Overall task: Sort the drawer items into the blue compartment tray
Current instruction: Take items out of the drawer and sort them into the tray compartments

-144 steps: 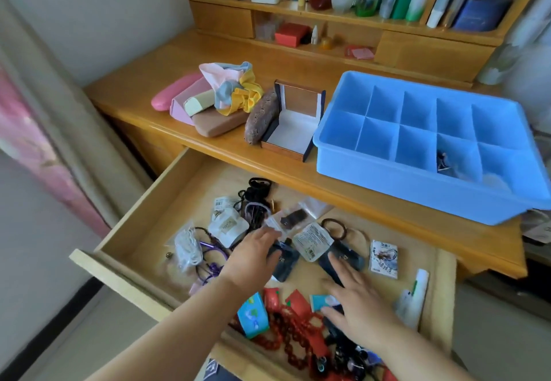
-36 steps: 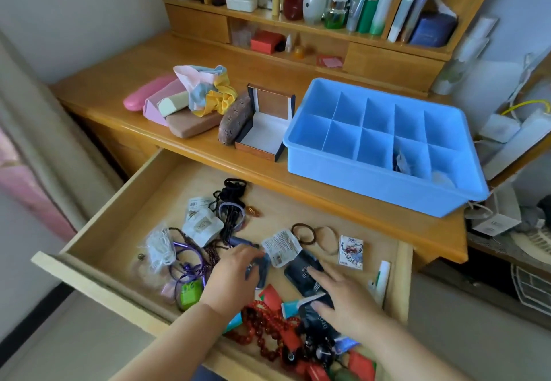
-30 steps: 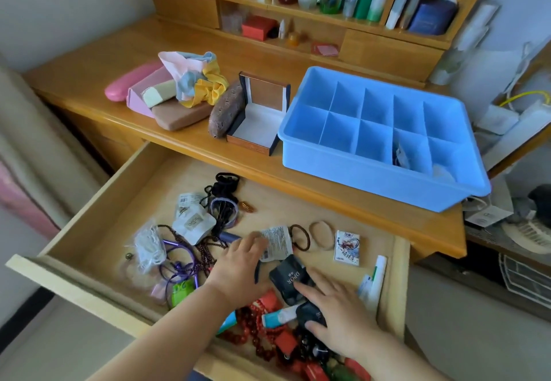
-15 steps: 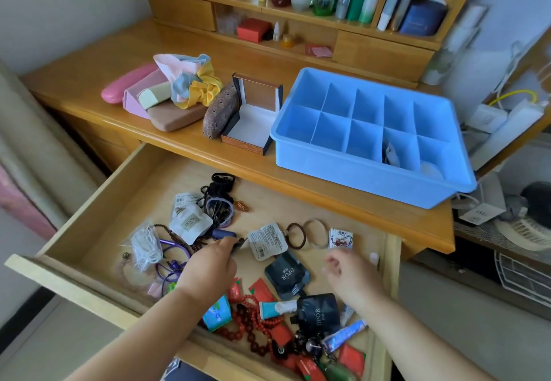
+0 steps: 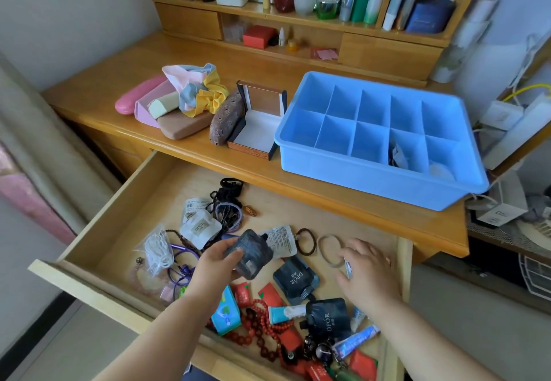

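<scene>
- The left hand (image 5: 216, 261) pinches a dark, soft, matte sachet (image 5: 249, 254) between thumb and fingers, lifted just above the drawer (image 5: 125, 219) clutter; the sachet is roughly square with a stubby spout at its far corner, tilted, its long axis running from near-left to far-right.
- The right hand (image 5: 365, 267) lies palm down with fingers spread and fairly straight over a small flat card (image 5: 347, 267), beside a thin grey ring band (image 5: 329, 249); I cannot tell if it grasps the card.
- Two more dark pouches (image 5: 295, 279) marked DPOR lie flat in the drawer near red round beads (image 5: 259, 327).
- The blue compartment tray (image 5: 372, 172), smooth rigid plastic with ten square cells, sits on the wooden table (image 5: 98, 94) behind the drawer, its long side along the table edge.
</scene>
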Demonstrator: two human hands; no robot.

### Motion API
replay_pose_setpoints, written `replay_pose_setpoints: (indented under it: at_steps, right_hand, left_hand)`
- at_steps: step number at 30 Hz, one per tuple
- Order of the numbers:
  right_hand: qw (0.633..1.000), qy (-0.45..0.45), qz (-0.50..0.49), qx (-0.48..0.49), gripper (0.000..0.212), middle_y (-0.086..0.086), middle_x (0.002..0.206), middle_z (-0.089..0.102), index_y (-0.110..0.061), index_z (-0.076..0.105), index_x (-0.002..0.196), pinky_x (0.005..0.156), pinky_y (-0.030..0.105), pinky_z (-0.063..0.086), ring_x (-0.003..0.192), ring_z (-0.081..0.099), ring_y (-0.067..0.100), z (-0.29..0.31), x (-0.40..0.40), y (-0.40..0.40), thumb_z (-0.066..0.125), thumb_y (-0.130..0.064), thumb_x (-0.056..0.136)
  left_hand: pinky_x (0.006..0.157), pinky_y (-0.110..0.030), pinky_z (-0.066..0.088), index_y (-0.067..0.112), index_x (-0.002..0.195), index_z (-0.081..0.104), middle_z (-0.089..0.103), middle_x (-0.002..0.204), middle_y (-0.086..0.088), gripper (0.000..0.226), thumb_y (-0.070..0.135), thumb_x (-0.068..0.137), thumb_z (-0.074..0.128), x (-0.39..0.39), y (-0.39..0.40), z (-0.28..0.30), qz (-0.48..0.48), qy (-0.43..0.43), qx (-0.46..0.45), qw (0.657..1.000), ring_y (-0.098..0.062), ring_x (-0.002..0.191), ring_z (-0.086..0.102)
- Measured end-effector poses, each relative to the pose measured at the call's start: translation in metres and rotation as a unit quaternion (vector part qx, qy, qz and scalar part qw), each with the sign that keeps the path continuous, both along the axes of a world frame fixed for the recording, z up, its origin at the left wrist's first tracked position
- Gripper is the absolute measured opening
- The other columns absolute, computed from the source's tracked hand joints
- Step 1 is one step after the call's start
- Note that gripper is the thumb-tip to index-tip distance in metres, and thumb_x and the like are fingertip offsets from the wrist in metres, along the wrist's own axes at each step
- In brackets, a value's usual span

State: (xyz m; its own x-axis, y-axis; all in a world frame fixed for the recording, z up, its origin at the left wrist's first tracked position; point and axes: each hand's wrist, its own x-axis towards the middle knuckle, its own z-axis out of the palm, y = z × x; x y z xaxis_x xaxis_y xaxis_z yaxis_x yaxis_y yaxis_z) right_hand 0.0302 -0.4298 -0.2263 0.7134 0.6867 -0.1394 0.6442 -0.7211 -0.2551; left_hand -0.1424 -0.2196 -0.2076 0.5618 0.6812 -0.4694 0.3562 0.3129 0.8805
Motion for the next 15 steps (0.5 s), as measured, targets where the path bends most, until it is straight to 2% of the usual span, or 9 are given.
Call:
replay_pose_setpoints:
  at_steps: [1, 3, 5, 6, 7, 9, 12, 13, 15]
  right_hand:
    - [0.997, 0.044, -0.023, 0.065, 0.028, -0.013, 0.125, 0.053, -0.027, 0.062, 0.114, 0.099, 0.025, 0.035, 0.123, 0.044, 0.011, 0.007, -0.007, 0.004, 0.058, -0.037, 0.089]
    - [0.954, 0.241, -0.087, 0.158, 0.017, -0.020, 0.107, 0.061, -0.033, 0.063, 0.104, 0.086, 0.018, 0.043, 0.108, 0.057, 0.005, 0.023, -0.022, 0.016, 0.057, -0.041, 0.090]
    - [0.829, 0.486, -0.153, 0.229, 0.020, -0.012, 0.102, 0.068, -0.028, 0.064, 0.107, 0.079, 0.022, 0.051, 0.098, 0.066, 0.010, 0.033, -0.039, 0.029, 0.056, -0.039, 0.092]
    - [0.771, 0.553, -0.187, 0.255, 0.020, -0.003, 0.102, 0.071, -0.023, 0.064, 0.108, 0.079, 0.027, 0.054, 0.094, 0.069, 0.016, 0.035, -0.045, 0.033, 0.057, -0.033, 0.093]
    - [0.741, 0.575, -0.214, 0.275, 0.017, 0.003, 0.102, 0.072, -0.019, 0.064, 0.109, 0.078, 0.031, 0.056, 0.090, 0.070, 0.020, 0.036, -0.048, 0.034, 0.057, -0.026, 0.094]
    - [0.750, 0.549, -0.239, 0.283, 0.016, 0.007, 0.098, 0.072, -0.016, 0.063, 0.109, 0.074, 0.032, 0.057, 0.080, 0.071, 0.022, 0.041, -0.046, 0.032, 0.058, -0.016, 0.094]
    - [0.841, 0.453, -0.186, 0.230, 0.011, -0.001, 0.092, 0.072, -0.021, 0.062, 0.103, 0.066, 0.025, 0.055, 0.068, 0.068, 0.011, 0.054, -0.034, 0.021, 0.058, -0.020, 0.093]
    - [0.869, 0.416, -0.154, 0.220, 0.008, -0.004, 0.090, 0.072, -0.024, 0.062, 0.100, 0.065, 0.022, 0.054, 0.069, 0.068, 0.007, 0.063, -0.031, 0.017, 0.059, -0.023, 0.092]
    - [0.902, 0.346, -0.097, 0.239, 0.005, -0.010, 0.084, 0.072, -0.026, 0.064, 0.093, 0.067, 0.021, 0.052, 0.073, 0.066, 0.000, 0.086, -0.023, 0.015, 0.060, -0.029, 0.090]
  left_hand:
    - [0.064, -0.026, 0.056, 0.015, 0.111, 0.060, 0.075, 0.087, -0.003, 0.020, 0.006, 0.097, 0.050, 0.004, -0.004, 0.004, 0.018, -0.049, -0.067, 0.996, -0.015, 0.078, 0.072]
    - [0.076, -0.031, 0.055, 0.011, 0.117, 0.058, 0.072, 0.104, -0.012, 0.024, 0.004, 0.098, 0.045, 0.013, -0.018, 0.011, 0.027, -0.125, -0.159, 0.979, -0.022, 0.094, 0.070]
    - [0.081, -0.032, 0.054, 0.009, 0.118, 0.059, 0.070, 0.109, -0.015, 0.027, 0.005, 0.098, 0.041, 0.022, -0.037, 0.019, -0.003, -0.160, -0.209, 0.965, -0.024, 0.100, 0.068]
    - [0.082, -0.030, 0.055, 0.010, 0.115, 0.061, 0.071, 0.108, -0.013, 0.026, 0.007, 0.099, 0.040, 0.025, -0.048, 0.021, -0.040, -0.152, -0.205, 0.966, -0.023, 0.100, 0.068]
    - [0.081, -0.026, 0.055, 0.013, 0.111, 0.063, 0.072, 0.104, -0.009, 0.025, 0.011, 0.100, 0.040, 0.028, -0.055, 0.022, -0.086, -0.122, -0.167, 0.975, -0.020, 0.099, 0.068]
    - [0.076, -0.014, 0.050, 0.019, 0.106, 0.066, 0.073, 0.099, 0.000, 0.025, 0.022, 0.101, 0.041, 0.036, -0.059, 0.020, -0.159, -0.037, -0.008, 0.987, -0.014, 0.097, 0.067]
    - [0.084, -0.009, 0.040, 0.019, 0.122, 0.059, 0.060, 0.120, 0.006, 0.027, 0.020, 0.099, 0.045, 0.045, -0.038, 0.009, -0.179, 0.050, 0.236, 0.954, -0.006, 0.111, 0.053]
    - [0.093, -0.012, 0.038, 0.020, 0.129, 0.054, 0.053, 0.131, 0.005, 0.033, 0.015, 0.097, 0.047, 0.049, -0.029, 0.002, -0.217, 0.075, 0.315, 0.921, -0.007, 0.119, 0.047]
    - [0.112, -0.028, 0.027, 0.024, 0.144, 0.035, 0.031, 0.151, 0.001, 0.057, 0.011, 0.091, 0.050, 0.056, -0.013, -0.015, -0.358, 0.159, 0.423, 0.817, -0.018, 0.139, 0.027]
